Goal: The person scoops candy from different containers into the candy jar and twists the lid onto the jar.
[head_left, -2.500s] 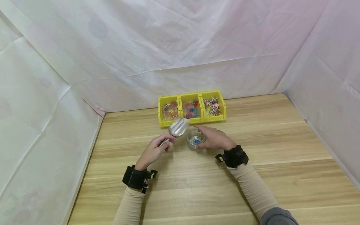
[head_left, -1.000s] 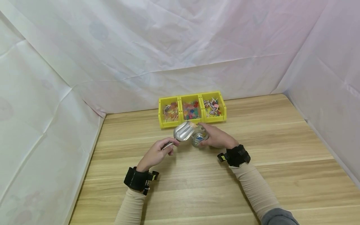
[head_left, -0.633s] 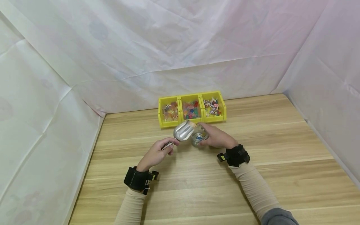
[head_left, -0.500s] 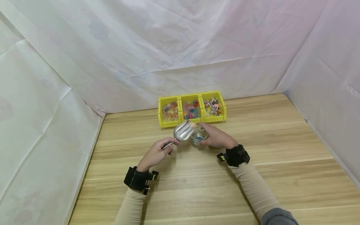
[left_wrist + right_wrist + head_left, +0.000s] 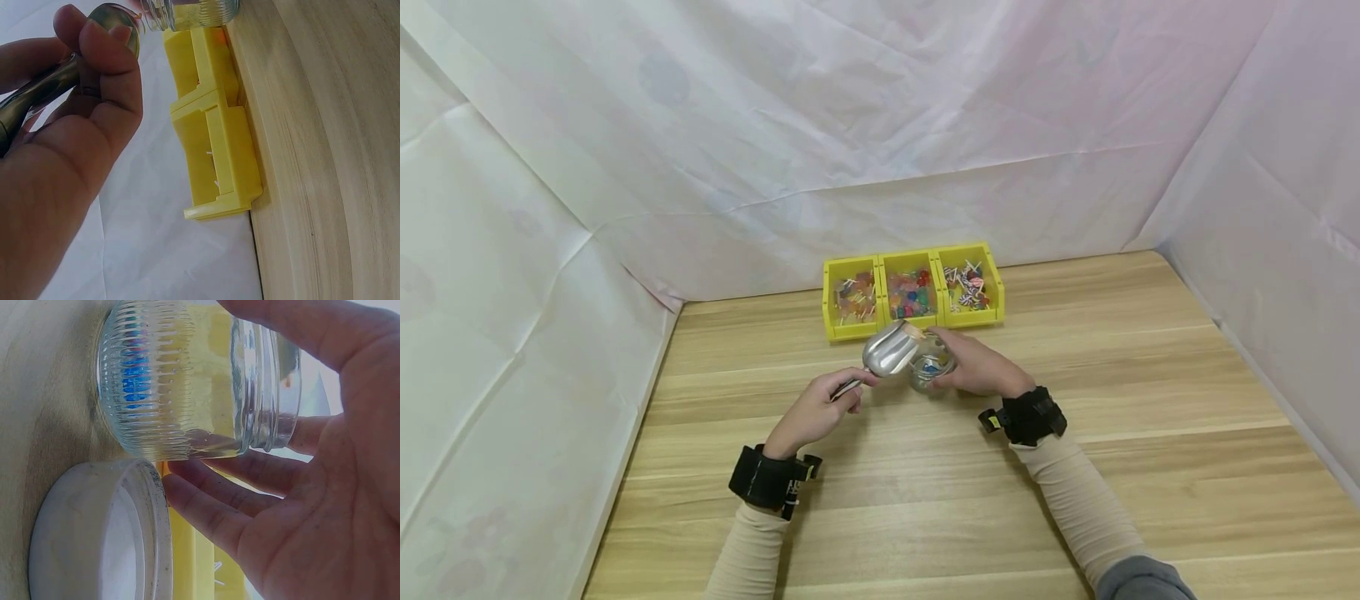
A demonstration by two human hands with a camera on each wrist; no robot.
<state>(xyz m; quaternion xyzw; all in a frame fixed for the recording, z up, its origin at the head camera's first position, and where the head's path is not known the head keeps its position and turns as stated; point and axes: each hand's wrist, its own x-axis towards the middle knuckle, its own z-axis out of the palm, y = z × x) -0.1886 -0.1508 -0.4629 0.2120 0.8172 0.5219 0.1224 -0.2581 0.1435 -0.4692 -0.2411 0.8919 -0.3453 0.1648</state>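
Observation:
My left hand (image 5: 815,410) grips the dark handle of a shiny metal scoop (image 5: 887,352). The scoop's front lip, with a small orange piece (image 5: 913,332) at it, overlaps the rim of a clear glass jar (image 5: 928,382) in the head view. From the right, my right hand (image 5: 976,362) holds the jar, thumb on the near side and fingers round the far side. In the right wrist view the ribbed jar (image 5: 215,381) stands upright on the table, with a few blue pieces (image 5: 136,375) low inside. A round lid (image 5: 75,531) lies beside it, mostly hidden from the head camera.
Three joined yellow bins (image 5: 917,327) stand behind the jar, against the white cloth backdrop (image 5: 865,125). Lollipops with striped sticks or tops (image 5: 967,286) fill the right one; colourful candies (image 5: 912,296) and small sticks lie in the others. White cloth also walls both sides of the wooden table (image 5: 925,517).
Over the earliest stretch, the scoop moved right to the jar's rim, and the jar shifted slightly right with my right hand. During the last second both hands have stayed nearly still.

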